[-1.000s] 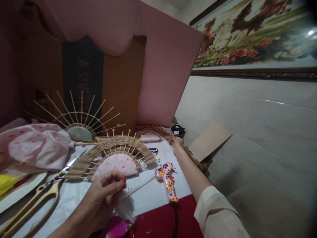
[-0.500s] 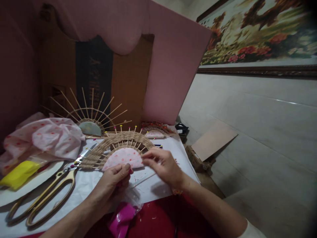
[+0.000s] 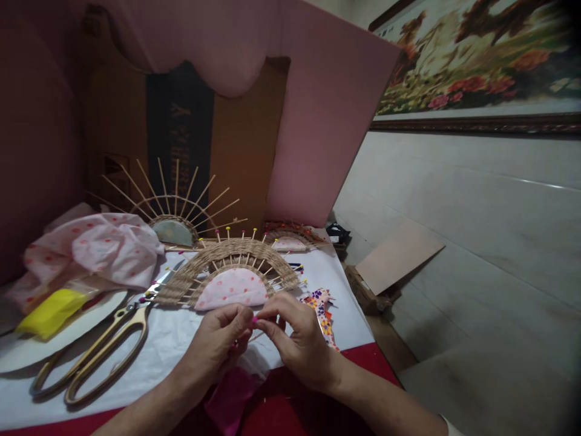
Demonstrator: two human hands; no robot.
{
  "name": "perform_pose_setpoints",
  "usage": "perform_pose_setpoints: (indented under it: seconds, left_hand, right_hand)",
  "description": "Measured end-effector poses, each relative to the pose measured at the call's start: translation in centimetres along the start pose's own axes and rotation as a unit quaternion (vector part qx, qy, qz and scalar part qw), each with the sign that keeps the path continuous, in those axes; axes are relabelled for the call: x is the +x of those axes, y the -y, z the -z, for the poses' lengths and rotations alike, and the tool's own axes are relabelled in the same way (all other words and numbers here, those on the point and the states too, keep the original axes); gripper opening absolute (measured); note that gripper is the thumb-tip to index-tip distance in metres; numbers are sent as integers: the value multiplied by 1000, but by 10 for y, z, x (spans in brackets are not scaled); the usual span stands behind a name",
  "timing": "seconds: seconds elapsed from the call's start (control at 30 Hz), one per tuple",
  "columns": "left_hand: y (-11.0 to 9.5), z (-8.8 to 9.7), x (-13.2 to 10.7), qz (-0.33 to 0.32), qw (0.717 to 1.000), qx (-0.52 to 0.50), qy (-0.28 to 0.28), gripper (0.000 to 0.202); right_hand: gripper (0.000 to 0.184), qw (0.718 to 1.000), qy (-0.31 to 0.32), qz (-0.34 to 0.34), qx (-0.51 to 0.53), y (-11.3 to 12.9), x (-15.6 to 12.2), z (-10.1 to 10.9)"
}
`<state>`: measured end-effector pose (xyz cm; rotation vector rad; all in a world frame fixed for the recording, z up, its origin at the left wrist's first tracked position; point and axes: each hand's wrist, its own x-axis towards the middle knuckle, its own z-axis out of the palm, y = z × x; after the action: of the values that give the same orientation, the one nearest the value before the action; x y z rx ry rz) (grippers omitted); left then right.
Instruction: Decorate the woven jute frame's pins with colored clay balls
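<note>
My left hand (image 3: 220, 342) is closed, thumb and forefinger gripping a small piece of pink modelling clay (image 3: 254, 321). Fingertips of my right hand (image 3: 302, 342) pinch the same piece from the other side. Below my left hand hangs a clear plastic packet of magenta clay (image 3: 230, 396), partly hidden. Just beyond both hands lies a woven half-round fan (image 3: 177, 284) with a dotted pink cloth centre (image 3: 233, 289). Its stick ends carry small pink and yellow balls (image 3: 228, 229).
Large scissors (image 3: 106, 357) lie at left beside a yellow clay packet (image 3: 54, 312) and crumpled dotted cloth (image 3: 109, 248). A bare-stick fan frame (image 3: 177, 200) and another fan (image 3: 290, 242) stand behind. Flowered fabric scraps (image 3: 323, 309) lie right, near the table edge.
My right hand has left the right end of the fan's cloth centre and come down to the pink clay at my left fingertips. The flowered scraps now show. The view has shifted slightly.
</note>
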<state>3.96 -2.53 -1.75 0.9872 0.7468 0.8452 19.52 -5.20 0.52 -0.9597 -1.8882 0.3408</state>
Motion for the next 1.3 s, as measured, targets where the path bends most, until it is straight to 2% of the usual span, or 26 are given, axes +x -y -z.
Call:
perform_pose_setpoints:
  seconds: [0.17, 0.33, 0.5, 0.63, 0.83, 1.3]
  left_hand:
    - [-3, 1, -3, 25, 999, 0, 44, 36]
    - [-3, 0, -3, 28, 999, -5, 36, 41]
    - [3, 5, 2, 18, 999, -6, 26, 38]
    - [5, 7, 3, 10, 1000, -7, 19, 37]
    - [8, 7, 5, 1, 1000, 10, 18, 40]
    - [4, 6, 5, 25, 999, -12, 24, 35]
  right_hand:
    - [8, 1000, -10, 10, -17, -7, -4, -1]
    - [9, 1000, 9, 26, 8, -8, -6, -2]
    - [10, 1000, -12, 19, 9, -8, -7, -4]
    - [14, 1000, -1, 10, 14, -9, -8, -5]
    - [9, 1000, -14, 25, 7, -12, -9, -6]
    - [9, 1000, -10, 22, -3, -16, -11, -7]
